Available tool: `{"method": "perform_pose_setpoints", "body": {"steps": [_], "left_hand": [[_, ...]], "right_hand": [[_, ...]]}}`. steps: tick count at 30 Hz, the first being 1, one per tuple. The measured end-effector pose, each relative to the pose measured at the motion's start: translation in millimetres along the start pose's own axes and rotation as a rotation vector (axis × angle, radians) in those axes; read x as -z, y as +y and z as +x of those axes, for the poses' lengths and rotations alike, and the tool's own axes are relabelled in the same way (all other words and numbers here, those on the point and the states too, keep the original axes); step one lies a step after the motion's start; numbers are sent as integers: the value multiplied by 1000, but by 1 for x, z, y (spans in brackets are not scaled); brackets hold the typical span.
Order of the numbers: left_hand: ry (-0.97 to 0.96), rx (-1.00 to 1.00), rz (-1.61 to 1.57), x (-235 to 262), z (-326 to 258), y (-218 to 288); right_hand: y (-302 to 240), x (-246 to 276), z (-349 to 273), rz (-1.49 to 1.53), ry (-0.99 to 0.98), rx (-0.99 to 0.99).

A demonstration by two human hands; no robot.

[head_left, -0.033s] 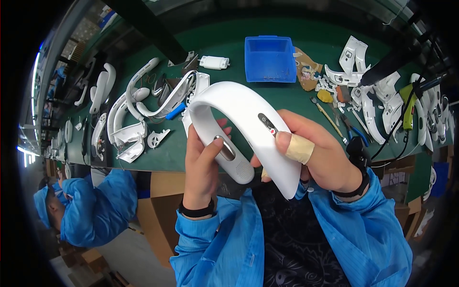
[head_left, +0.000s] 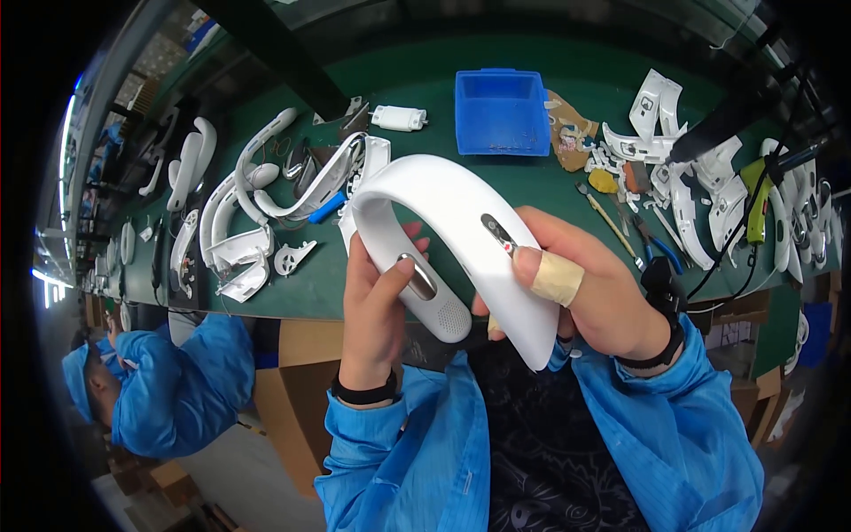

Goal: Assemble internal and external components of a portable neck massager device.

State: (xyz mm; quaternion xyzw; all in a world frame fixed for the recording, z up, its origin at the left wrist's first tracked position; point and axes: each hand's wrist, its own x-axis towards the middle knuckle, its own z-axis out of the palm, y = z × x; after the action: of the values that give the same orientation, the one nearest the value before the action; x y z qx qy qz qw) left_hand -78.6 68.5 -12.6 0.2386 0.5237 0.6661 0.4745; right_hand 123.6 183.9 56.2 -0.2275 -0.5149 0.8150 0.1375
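Both my hands hold a white U-shaped neck massager (head_left: 434,182) above the front of the bench, its curve pointing away from me. My left hand (head_left: 370,297) is closed around the left arm, with the thumb at a shiny metal oval plate (head_left: 422,279) on its inner face. Small perforations mark that arm's tip. My right hand (head_left: 598,293) grips the other arm, its thumb, wrapped in beige tape (head_left: 557,279), lying just below a dark button panel (head_left: 498,234). The right fingers are mostly hidden behind the massager.
A blue bin (head_left: 502,115) stands on the green bench (head_left: 425,71). White shells and curved parts (head_left: 257,204) crowd the left. Pliers (head_left: 660,244), a brush (head_left: 607,217), a green electric screwdriver (head_left: 755,199) and more shells (head_left: 683,199) lie right. A person in blue (head_left: 182,381) sits at left beside a cardboard box (head_left: 297,390).
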Motion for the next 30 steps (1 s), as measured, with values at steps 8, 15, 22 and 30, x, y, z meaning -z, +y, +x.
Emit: {"method": "perform_pose_setpoints", "body": {"steps": [8, 15, 22, 30], "left_hand": [[-86, -68, -58, 12, -2, 9], [-292, -102, -286, 2, -5, 4], [-103, -47, -364, -20, -21, 28], [-160, -196, -167, -35, -11, 21]], "right_hand": [[6, 4, -6, 133, 151, 119], [32, 38, -13, 521, 2, 175], [27, 44, -9, -69, 191, 351], [24, 43, -17, -368, 259, 534]]}}
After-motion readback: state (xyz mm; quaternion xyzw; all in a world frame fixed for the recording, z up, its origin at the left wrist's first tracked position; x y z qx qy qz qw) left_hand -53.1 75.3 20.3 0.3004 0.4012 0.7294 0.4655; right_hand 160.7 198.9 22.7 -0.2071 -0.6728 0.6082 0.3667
